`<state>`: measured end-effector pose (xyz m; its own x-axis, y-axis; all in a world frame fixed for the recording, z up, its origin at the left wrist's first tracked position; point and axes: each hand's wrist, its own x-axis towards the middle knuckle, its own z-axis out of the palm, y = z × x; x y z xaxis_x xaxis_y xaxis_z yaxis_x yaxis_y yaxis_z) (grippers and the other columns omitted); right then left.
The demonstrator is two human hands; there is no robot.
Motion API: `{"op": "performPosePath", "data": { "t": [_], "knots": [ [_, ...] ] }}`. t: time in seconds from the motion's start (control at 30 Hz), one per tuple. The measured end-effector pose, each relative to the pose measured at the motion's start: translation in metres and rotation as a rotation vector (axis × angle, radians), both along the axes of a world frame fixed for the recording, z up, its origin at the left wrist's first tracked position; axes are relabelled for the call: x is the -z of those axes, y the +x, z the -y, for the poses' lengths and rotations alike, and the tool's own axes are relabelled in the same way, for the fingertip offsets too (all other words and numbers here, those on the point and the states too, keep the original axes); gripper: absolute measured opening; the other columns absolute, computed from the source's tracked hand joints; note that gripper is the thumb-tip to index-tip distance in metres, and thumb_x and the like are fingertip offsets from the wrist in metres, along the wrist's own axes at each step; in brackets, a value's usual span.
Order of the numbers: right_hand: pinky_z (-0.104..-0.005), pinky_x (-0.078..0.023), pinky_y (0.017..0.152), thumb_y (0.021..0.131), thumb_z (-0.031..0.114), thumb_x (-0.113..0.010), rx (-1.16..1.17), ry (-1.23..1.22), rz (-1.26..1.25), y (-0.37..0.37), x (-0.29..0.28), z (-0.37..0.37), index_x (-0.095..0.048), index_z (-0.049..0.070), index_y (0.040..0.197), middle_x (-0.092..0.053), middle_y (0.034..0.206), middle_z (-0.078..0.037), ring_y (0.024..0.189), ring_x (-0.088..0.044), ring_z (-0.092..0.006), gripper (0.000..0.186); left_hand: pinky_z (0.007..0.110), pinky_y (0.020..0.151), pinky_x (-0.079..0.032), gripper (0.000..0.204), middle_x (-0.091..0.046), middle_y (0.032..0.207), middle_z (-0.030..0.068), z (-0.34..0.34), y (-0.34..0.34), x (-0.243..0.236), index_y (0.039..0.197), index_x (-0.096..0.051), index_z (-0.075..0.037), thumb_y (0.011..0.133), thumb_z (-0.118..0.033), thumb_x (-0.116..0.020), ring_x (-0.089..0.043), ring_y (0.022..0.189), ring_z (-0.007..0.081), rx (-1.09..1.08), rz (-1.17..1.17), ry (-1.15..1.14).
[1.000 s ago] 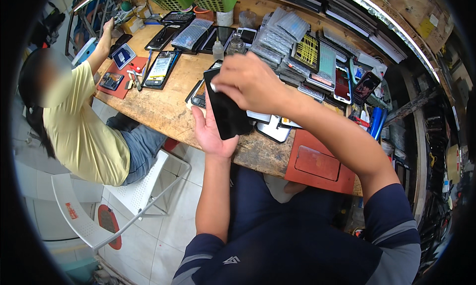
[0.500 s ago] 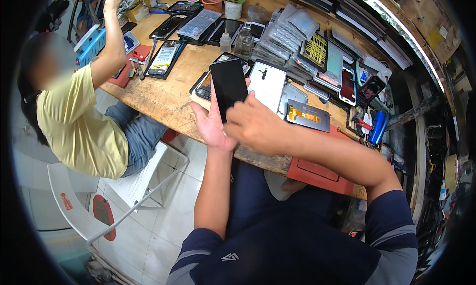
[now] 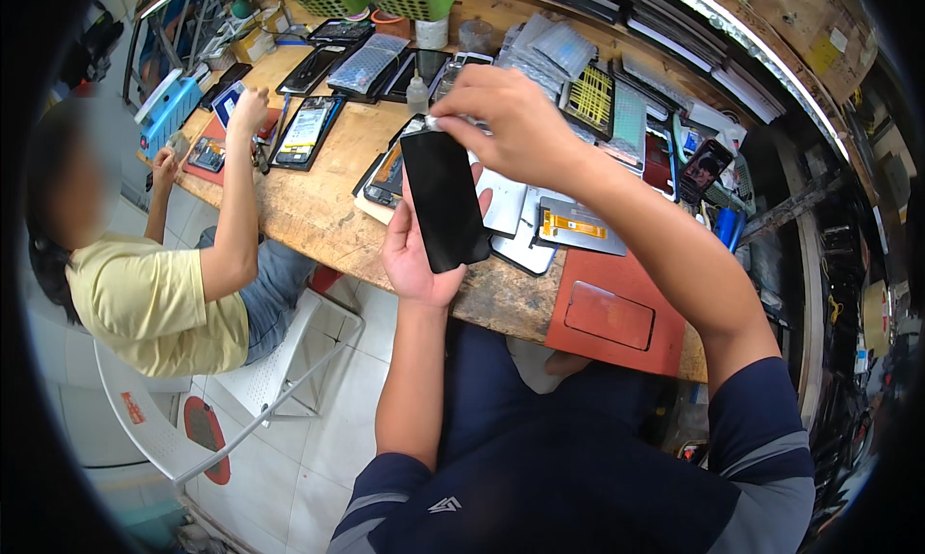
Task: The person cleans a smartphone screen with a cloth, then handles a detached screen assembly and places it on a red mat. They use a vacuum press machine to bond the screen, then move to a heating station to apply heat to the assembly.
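- Cradling the black panel [image 3: 445,202] from beneath, the left hand [image 3: 419,273] is the nearer grip, palm under the near end, fingertips past the right edge
- The right hand [image 3: 506,111] has thumb and finger together, clamped on a small white wad [image 3: 432,122] at the panel's far edge; whether wad and panel touch, I cannot tell
- From the right grip, the panel lies toward the body, its long axis running from that pinch to the left palm, slanting slightly rightward
- Beyond the left grip, to its left, sits an opened phone [image 3: 385,176] on the table [image 3: 323,207]
- Right of the left grip lie a ribboned grey part [image 3: 582,226] and, closer to the body, a red mat [image 3: 597,342]
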<state>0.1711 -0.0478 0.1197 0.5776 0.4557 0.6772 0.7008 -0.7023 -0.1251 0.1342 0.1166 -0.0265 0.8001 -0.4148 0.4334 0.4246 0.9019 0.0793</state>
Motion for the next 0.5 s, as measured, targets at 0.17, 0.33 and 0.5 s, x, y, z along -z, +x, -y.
{"op": "performPosePath", "data": {
  "t": [0.17,0.33,0.5],
  "knots": [
    [-0.0427,-0.046,0.080,0.086,0.019,-0.075,0.007,-0.214,0.092,0.008,0.013,-0.022,-0.074,0.013,0.083,-0.067,0.090,-0.004,0.096,-0.068,-0.0254,0.007,0.062,0.134,-0.016,0.061,-0.033,0.176,0.0082,0.004,-0.006,-0.001,0.174,-0.020,-0.022,0.115,-0.031,-0.033,-0.033,0.161,0.0308,0.046,-0.052,-0.020],
    [-0.0419,-0.045,0.080,0.084,0.020,-0.076,0.065,-0.222,0.076,0.008,0.024,-0.005,-0.079,0.014,0.088,-0.066,0.091,-0.003,0.096,-0.067,-0.0244,0.008,0.062,0.134,-0.018,0.061,-0.032,0.176,0.0101,0.001,-0.007,0.002,0.174,-0.020,-0.023,0.115,-0.029,-0.034,-0.029,0.162,0.0365,0.025,-0.094,-0.020],
    [-0.0417,-0.044,0.080,0.089,0.019,-0.075,0.124,-0.199,-0.001,-0.008,0.023,0.021,-0.081,0.014,0.093,-0.065,0.089,-0.003,0.094,-0.066,-0.0239,0.010,0.062,0.134,-0.018,0.061,-0.030,0.176,0.0151,-0.001,-0.004,-0.001,0.173,-0.022,-0.024,0.114,-0.028,-0.035,-0.022,0.163,0.0470,0.019,-0.092,0.020]
  ]
}}
